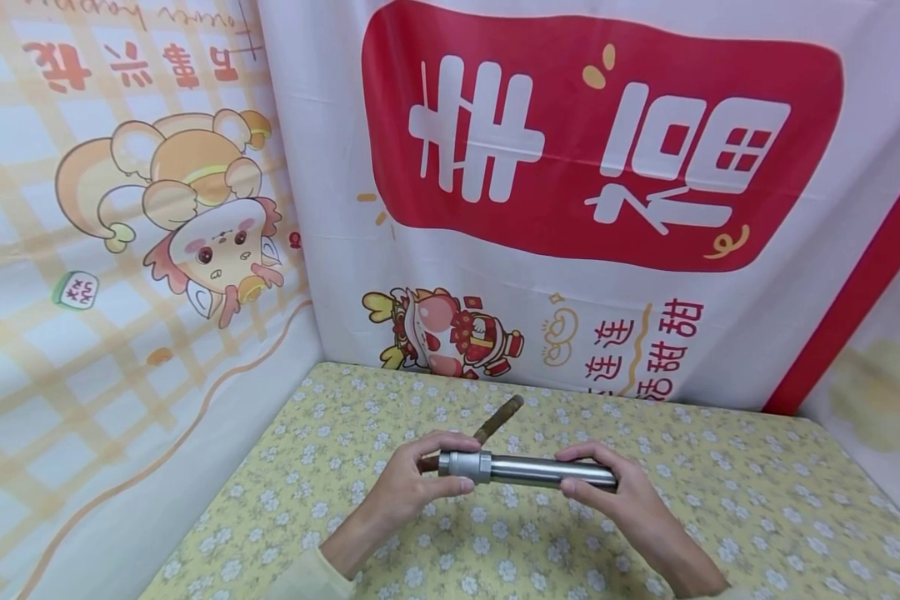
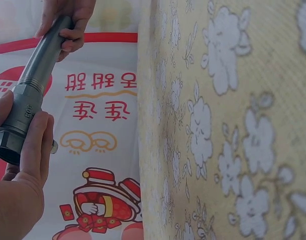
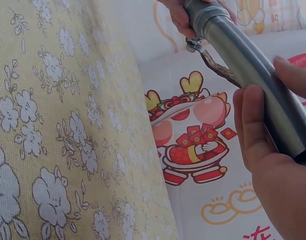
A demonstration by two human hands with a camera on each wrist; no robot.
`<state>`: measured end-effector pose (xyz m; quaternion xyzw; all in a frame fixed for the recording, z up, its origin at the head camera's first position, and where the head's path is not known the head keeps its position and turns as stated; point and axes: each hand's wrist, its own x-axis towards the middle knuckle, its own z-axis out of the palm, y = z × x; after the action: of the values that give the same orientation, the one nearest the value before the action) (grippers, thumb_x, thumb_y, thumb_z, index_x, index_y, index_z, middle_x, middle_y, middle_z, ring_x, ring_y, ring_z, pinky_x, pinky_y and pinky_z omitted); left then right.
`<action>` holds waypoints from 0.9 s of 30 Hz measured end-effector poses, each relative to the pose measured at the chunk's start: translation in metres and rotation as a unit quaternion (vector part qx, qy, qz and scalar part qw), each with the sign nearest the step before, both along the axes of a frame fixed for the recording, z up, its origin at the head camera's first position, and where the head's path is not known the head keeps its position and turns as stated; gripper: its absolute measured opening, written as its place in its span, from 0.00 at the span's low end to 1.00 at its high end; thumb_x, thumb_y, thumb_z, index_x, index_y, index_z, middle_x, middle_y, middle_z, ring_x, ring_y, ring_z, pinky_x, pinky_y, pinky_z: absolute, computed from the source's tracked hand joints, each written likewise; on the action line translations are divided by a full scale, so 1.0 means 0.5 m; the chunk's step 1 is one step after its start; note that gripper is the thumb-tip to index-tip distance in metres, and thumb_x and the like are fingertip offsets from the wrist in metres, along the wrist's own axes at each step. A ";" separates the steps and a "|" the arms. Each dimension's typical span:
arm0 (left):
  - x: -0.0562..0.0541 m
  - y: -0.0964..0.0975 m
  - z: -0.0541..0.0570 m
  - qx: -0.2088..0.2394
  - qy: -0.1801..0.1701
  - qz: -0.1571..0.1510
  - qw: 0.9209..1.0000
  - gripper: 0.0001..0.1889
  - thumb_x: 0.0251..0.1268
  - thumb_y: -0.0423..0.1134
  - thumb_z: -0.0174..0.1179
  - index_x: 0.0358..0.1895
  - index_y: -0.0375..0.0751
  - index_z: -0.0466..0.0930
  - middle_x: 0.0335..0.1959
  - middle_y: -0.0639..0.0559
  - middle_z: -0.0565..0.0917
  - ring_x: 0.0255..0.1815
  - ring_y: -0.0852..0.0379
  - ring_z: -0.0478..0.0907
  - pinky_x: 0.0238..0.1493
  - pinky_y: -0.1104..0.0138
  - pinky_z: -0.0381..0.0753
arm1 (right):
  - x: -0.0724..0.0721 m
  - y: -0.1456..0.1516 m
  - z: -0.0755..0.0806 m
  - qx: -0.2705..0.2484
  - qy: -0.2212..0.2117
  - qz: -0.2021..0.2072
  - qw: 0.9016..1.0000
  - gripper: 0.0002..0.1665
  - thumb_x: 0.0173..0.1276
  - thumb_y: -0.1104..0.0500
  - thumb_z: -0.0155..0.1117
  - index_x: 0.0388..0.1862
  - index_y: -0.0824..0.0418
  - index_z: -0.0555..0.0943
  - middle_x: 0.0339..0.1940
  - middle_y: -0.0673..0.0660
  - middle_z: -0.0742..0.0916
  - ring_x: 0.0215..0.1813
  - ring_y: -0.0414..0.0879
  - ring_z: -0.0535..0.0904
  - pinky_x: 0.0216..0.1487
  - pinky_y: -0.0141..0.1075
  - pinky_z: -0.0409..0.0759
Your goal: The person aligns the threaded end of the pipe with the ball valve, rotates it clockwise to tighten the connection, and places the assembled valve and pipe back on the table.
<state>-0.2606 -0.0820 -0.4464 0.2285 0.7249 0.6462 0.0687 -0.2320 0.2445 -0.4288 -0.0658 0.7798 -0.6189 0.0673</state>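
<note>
A straight, shiny steel pipe (image 1: pixel 528 471) lies level between both hands, held over the table. On its left end sits a grey metal ball valve (image 2: pixel 23 111) with hexagonal ends, and screw thread shows where the two join. My left hand (image 1: pixel 405 482) grips the valve body, thumb on the near side and fingers on the far side. From the valve a worn brown lever handle (image 1: pixel 501 418) sticks out away from me; a nut (image 3: pixel 194 45) at its base shows in the right wrist view. My right hand (image 1: pixel 630 493) holds the pipe near its right end between thumb and fingers.
A yellow cloth with white flowers (image 1: pixel 330 467) covers the table. Behind it hangs a white and red printed curtain (image 1: pixel 330 208), and a checked printed curtain (image 1: pixel 15 333) hangs at the left. The table's back edge meets the rear curtain.
</note>
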 end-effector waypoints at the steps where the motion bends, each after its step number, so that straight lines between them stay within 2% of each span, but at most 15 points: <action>1: 0.000 0.000 0.000 0.000 0.000 0.000 1.000 0.23 0.68 0.38 0.76 0.66 0.47 0.87 0.72 0.48 0.83 0.65 0.48 0.77 0.62 0.53 0.78 | 0.001 0.002 0.000 0.003 0.002 0.011 1.000 0.30 0.73 0.54 0.78 0.69 0.62 0.80 0.63 0.62 0.84 0.54 0.51 0.85 0.52 0.42 0.87; 5: -0.002 -0.001 0.000 -0.003 0.000 0.000 1.000 0.23 0.69 0.39 0.76 0.66 0.44 0.87 0.71 0.48 0.84 0.63 0.47 0.78 0.61 0.54 0.78 | 0.004 0.010 0.002 -0.001 0.009 0.050 0.999 0.33 0.73 0.56 0.78 0.71 0.63 0.76 0.65 0.65 0.81 0.55 0.52 0.84 0.51 0.44 0.87; 8: -0.003 -0.001 -0.001 -0.005 0.002 0.001 1.000 0.23 0.69 0.39 0.76 0.66 0.44 0.87 0.71 0.48 0.84 0.62 0.47 0.78 0.61 0.54 0.78 | 0.004 0.012 0.000 -0.001 0.018 0.063 0.998 0.33 0.73 0.58 0.78 0.71 0.64 0.75 0.65 0.66 0.81 0.54 0.51 0.85 0.51 0.44 0.87; 27: -0.003 -0.002 -0.003 0.000 0.009 -0.003 1.000 0.22 0.69 0.38 0.76 0.65 0.47 0.88 0.71 0.48 0.84 0.64 0.47 0.78 0.62 0.54 0.78 | -0.001 0.015 0.001 0.009 0.015 0.050 0.999 0.34 0.74 0.55 0.77 0.73 0.65 0.77 0.65 0.65 0.83 0.55 0.52 0.85 0.52 0.43 0.87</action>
<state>-0.2622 -0.0829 -0.4480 0.2367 0.7251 0.6435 0.0641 -0.2324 0.2519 -0.4281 -0.1132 0.7822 -0.6065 0.0870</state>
